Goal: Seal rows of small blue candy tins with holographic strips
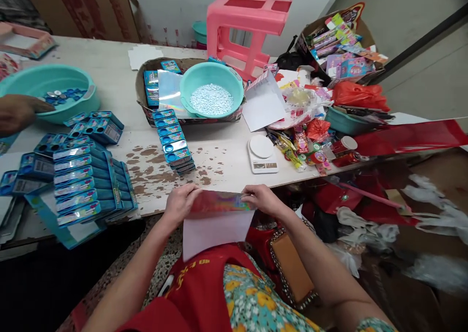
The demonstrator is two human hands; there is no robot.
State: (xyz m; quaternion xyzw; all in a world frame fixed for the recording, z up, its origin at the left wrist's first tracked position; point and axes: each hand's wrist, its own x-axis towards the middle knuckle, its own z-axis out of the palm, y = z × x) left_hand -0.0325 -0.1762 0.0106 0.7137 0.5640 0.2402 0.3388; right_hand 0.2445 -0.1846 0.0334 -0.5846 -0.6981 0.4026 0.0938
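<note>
Pale wall (pixel 164 12) behind a blotched white table (pixel 228 146), pink stool (pixel 252 21) atop, speckled floor (pixel 168 248) below

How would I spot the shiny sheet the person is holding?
Find the long table. At its near edge, the left hand and right hand hold the sheet between them. It is shiny above and pale below, while the other shiny sheet is by a green bowl.

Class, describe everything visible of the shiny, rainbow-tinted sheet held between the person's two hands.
The shiny, rainbow-tinted sheet has a glossy upper band with reddish reflections and a pale lilac lower part. It looks thin, like foil-faced paper; whether it is one folded piece or two is unclear. The bare left hand pinches its upper left, the bare right hand its upper right. It slopes between the stained white table and the red apron.
</note>
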